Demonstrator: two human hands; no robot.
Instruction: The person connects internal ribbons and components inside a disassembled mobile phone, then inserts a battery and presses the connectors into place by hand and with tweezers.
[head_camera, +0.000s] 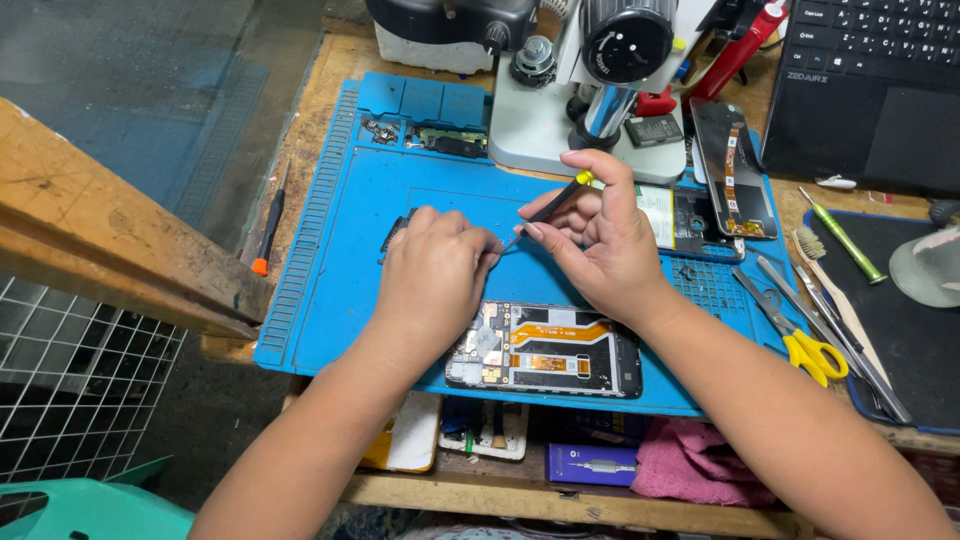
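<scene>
blue mat (350, 200); yellow-handled scissors (815, 355); pink cloth (690, 465); orange-tipped screwdriver (268, 232); white wire grid (70, 390)

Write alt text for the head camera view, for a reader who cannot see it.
Two bare hands work over a blue repair mat: the right hand holds a thin black tool whose tip meets a small part under the left hand. An opened phone lies nearer the person, a microscope stands behind, and yellow-handled scissors lie at right.

small part (400, 232) mostly hidden under left grip (437, 272) | tool tip (508, 243) too small to tell | laptop (870, 85) beyond right grip (598, 235) cut off by edge
</scene>
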